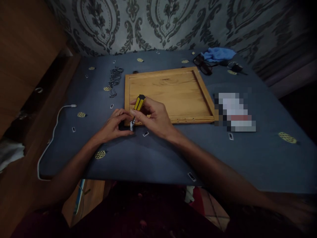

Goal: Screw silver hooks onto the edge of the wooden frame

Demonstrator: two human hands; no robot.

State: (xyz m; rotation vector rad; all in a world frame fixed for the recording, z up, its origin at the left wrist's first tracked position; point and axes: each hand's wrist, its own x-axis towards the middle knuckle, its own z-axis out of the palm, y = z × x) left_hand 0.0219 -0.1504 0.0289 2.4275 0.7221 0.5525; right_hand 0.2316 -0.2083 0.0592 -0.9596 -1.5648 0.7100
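Note:
My right hand (156,115) grips a screwdriver (140,103) with a yellow and black handle, held tilted with its shaft pointing down. At the shaft's lower end sits a small shiny metal piece (131,126), by the near left corner of a shallow wooden tray (170,120). My left hand (115,126) closes around that metal piece between thumb and fingers. Its exact kind is too small to tell, and the fingers partly hide how it meets the wood. Small dark holes show along the tray's near edge.
Left of the tray lies a tangle of dark wire-like pieces (115,79). A white cable (55,127) runs along the table's left side. Sunglasses (204,65), a blue cloth (219,54) and a dark wristwatch-like item (235,67) rest at the back right. A pixelated object (236,110) is right of the tray.

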